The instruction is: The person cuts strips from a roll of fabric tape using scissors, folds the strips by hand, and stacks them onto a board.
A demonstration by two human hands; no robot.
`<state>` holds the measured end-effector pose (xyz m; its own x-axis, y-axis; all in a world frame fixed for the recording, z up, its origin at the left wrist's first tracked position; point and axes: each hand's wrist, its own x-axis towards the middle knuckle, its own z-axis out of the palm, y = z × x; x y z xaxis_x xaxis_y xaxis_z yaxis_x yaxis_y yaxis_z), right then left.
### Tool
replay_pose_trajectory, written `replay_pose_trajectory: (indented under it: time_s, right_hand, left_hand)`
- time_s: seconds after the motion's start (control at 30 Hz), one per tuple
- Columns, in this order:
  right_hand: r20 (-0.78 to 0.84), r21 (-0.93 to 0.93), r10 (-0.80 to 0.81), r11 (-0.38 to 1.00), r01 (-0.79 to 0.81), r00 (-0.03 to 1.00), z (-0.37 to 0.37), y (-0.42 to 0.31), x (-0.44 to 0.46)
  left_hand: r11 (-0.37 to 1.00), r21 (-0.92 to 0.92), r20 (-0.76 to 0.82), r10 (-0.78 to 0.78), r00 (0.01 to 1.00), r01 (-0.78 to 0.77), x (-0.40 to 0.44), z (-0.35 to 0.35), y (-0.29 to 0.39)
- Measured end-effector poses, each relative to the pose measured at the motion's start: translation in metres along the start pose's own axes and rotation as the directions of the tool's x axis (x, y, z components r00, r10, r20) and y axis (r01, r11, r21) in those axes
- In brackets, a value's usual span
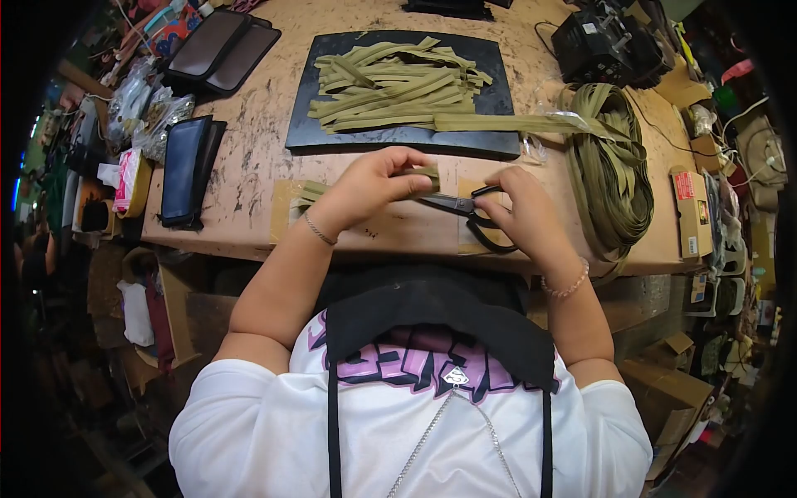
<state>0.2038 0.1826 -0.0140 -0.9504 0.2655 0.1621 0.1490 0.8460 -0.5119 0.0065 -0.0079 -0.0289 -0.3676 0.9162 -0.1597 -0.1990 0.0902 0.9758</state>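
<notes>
My left hand is closed around an olive zipper strip, with one end at the fingertips and the other trailing left over the table edge side. My right hand grips black-handled scissors, whose blades point left, close to the left fingertips. Whether the blades touch the strip I cannot tell. Beyond my hands, a dark board bears a pile of cut olive zipper strips. On the right lies a large coil of the same zipper tape, with one length running left onto the board.
Dark flat pouches and mesh-faced panels lie at the left. A black machine stands at the back right, with a cardboard box at the right edge. Plastic bags crowd the left side.
</notes>
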Motion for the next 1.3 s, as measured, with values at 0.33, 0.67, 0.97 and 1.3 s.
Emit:
replay_pose_trajectory:
  time_s: [0.33,0.67,0.97,1.3]
  right_hand:
    - [0.006,0.562,0.152,0.817,-0.13,0.988,0.003,0.034,0.086]
    - [-0.295,-0.088,-0.046,0.996,0.021,0.954,0.032,0.058,0.084]
    - [-0.422,0.264,0.22,0.958,-0.113,0.88,0.015,0.081,0.029]
    - [-0.436,0.575,0.07,0.789,0.218,0.897,-0.011,-0.008,0.031]
  left_hand:
    - [0.944,0.322,0.003,-0.08,0.997,0.075,0.018,-0.079,-0.007]
    - [0.912,0.37,-0.608,0.095,0.788,0.175,0.061,-0.136,-0.006]
    - [0.974,0.202,-0.644,0.21,0.736,-0.101,0.046,-0.132,-0.013]
    - [0.851,-0.14,-0.474,0.392,0.789,-0.506,0.016,-0.065,0.049]
